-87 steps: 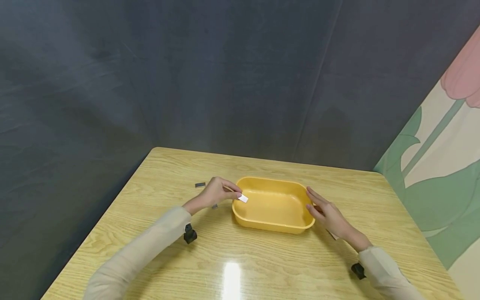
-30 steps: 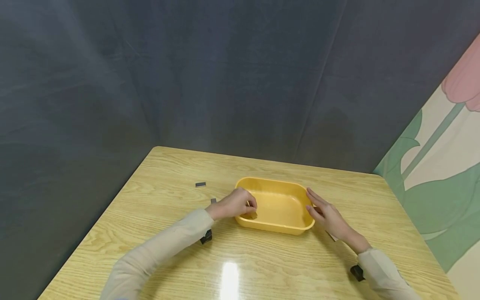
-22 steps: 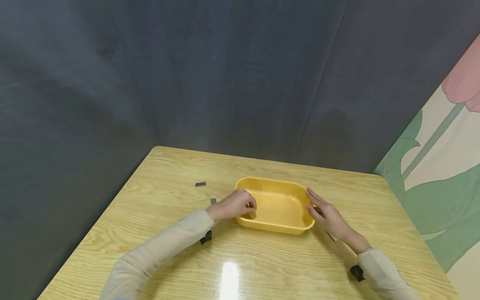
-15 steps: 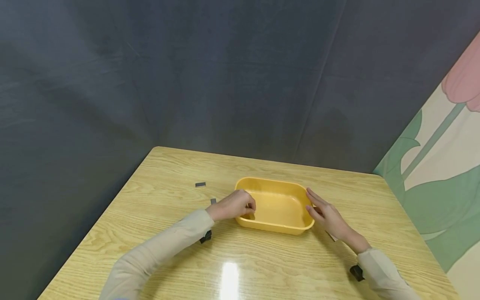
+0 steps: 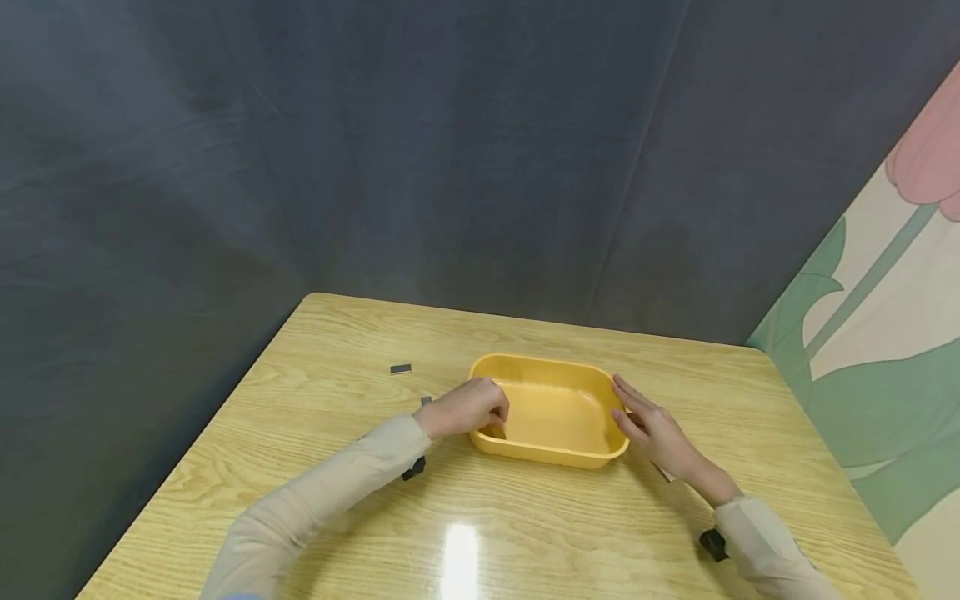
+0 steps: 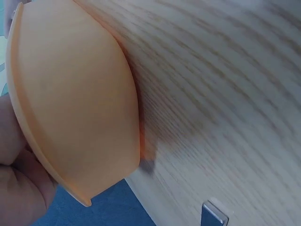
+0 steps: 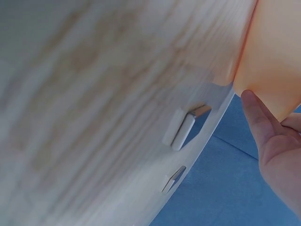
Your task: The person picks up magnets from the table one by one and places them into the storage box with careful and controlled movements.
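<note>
A yellow plastic basin (image 5: 555, 457) stands on the wooden table. My left hand (image 5: 468, 408) reaches over its left rim, thumb and fingers curled together low inside. They pinch a small flat rectangular block that showed white earlier; the block is now hidden by the hand. In the left wrist view the basin's wall (image 6: 84, 94) covers most of the fingers. My right hand (image 5: 660, 433) lies against the basin's right end, fingers extended at the rim. In the right wrist view, one fingertip (image 7: 248, 94) touches the outer wall.
A dark flat block (image 5: 401, 369) lies left of the basin, and another (image 5: 426, 401) is partly behind the left wrist. A pale block (image 5: 667, 473) shows beside the right wrist. Behind the table (image 5: 352, 333) hangs a dark curtain (image 5: 465, 167).
From the basin's left rim, my left hand has moved right and down into the basin with the white block. During the last second it has barely shifted. The right hand stays in place.
</note>
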Tool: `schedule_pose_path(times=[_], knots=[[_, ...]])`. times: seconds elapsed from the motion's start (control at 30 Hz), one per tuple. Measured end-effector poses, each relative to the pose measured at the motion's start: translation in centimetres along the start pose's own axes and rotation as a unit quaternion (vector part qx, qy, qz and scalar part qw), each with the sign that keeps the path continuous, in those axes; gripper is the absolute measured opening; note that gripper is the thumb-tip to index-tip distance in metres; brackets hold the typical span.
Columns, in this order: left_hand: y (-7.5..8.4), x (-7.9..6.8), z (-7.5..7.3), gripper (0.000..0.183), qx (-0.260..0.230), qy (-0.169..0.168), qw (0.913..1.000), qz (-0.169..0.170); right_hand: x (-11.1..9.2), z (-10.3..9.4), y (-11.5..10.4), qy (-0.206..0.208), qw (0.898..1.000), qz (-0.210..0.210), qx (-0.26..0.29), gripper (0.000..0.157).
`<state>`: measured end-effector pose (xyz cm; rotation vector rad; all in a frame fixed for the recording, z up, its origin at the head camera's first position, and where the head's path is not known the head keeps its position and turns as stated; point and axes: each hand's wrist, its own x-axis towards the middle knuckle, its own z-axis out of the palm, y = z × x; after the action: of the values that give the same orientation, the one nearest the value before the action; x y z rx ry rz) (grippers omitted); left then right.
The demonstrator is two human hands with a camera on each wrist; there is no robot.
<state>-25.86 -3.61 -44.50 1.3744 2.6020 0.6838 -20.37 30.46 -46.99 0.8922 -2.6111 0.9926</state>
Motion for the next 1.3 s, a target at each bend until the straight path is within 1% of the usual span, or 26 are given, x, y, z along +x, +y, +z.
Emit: schedule_pose_path(times=[0.1, 0.17, 0.3, 0.37, 0.43, 0.5, 0.57, 0.67, 0.73, 0.83, 0.9, 0.97, 1.07, 1.13, 1.2, 1.3], knots=[[0.1, 0.0, 0.1, 0.015, -0.018, 0.009, 0.9997, -0.014, 0.0, 0.0, 0.0, -0.001, 1.0, 0.001, -0.001, 0.049], [0.3, 0.1, 0.2, 0.024, -0.027, 0.014, 0.9993, -0.021, 0.0, 0.0, 0.0, -0.001, 1.0, 0.003, -0.001, 0.05], [0.6, 0.3, 0.3, 0.035, -0.035, 0.026, 0.9986, -0.029, 0.0, 0.0, -0.1, 0.004, 1.0, 0.001, -0.001, 0.049], [0.8, 0.3, 0.4, 0.033, -0.039, 0.028, 0.9983, -0.034, 0.1, 0.0, -0.1, 0.007, 1.0, -0.002, -0.001, 0.049], [0.8, 0.4, 0.4, 0.028, -0.034, 0.027, 0.9984, -0.037, 0.1, 0.0, -0.2, 0.009, 1.0, -0.003, -0.001, 0.048], [1.0, 0.4, 0.4, 0.022, -0.018, 0.018, 0.9989, -0.04, 0.1, 0.0, -0.2, 0.01, 1.0, -0.005, 0.0, 0.048], [1.1, 0.3, 0.3, 0.015, 0.01, 0.002, 0.9991, -0.041, 0.1, 0.0, -0.2, 0.01, 1.0, -0.006, 0.001, 0.048], [1.3, 0.3, 0.0, 0.01, 0.05, -0.026, 0.9978, -0.034, 0.1, 0.0, -0.3, 0.01, 1.0, -0.009, 0.002, 0.048], [1.5, 0.3, -0.1, 0.021, 0.062, -0.042, 0.9968, -0.028, 0.1, 0.0, -0.2, 0.011, 1.0, -0.011, 0.0, 0.048], [1.7, 0.3, -0.2, 0.046, 0.068, -0.063, 0.9951, -0.032, 0.0, 0.1, -0.1, 0.012, 1.0, -0.012, -0.001, 0.048], [1.9, 0.3, -0.2, 0.054, 0.072, -0.077, 0.9935, -0.043, 0.0, 0.1, -0.1, 0.011, 1.0, -0.011, 0.0, 0.048], [2.0, 0.4, -0.1, 0.057, 0.08, -0.088, 0.9912, -0.057, -0.1, 0.2, 0.0, 0.01, 1.0, -0.009, -0.001, 0.049], [2.0, 0.6, 0.1, 0.054, 0.094, -0.088, 0.9891, -0.071, 0.0, 0.1, 0.0, 0.012, 1.0, -0.008, -0.004, 0.048], [2.0, 0.7, 0.2, 0.051, 0.105, -0.081, 0.9883, -0.077, 0.0, 0.1, -0.1, 0.014, 1.0, -0.006, -0.005, 0.048], [2.1, 0.7, 0.3, 0.049, 0.107, -0.081, 0.9878, -0.08, -0.1, 0.2, -0.1, 0.011, 1.0, -0.003, -0.003, 0.049], [2.1, 0.8, 0.1, 0.046, 0.111, -0.08, 0.9875, -0.079, 0.1, -0.2, -0.2, 0.006, 1.0, -0.002, -0.002, 0.049]])
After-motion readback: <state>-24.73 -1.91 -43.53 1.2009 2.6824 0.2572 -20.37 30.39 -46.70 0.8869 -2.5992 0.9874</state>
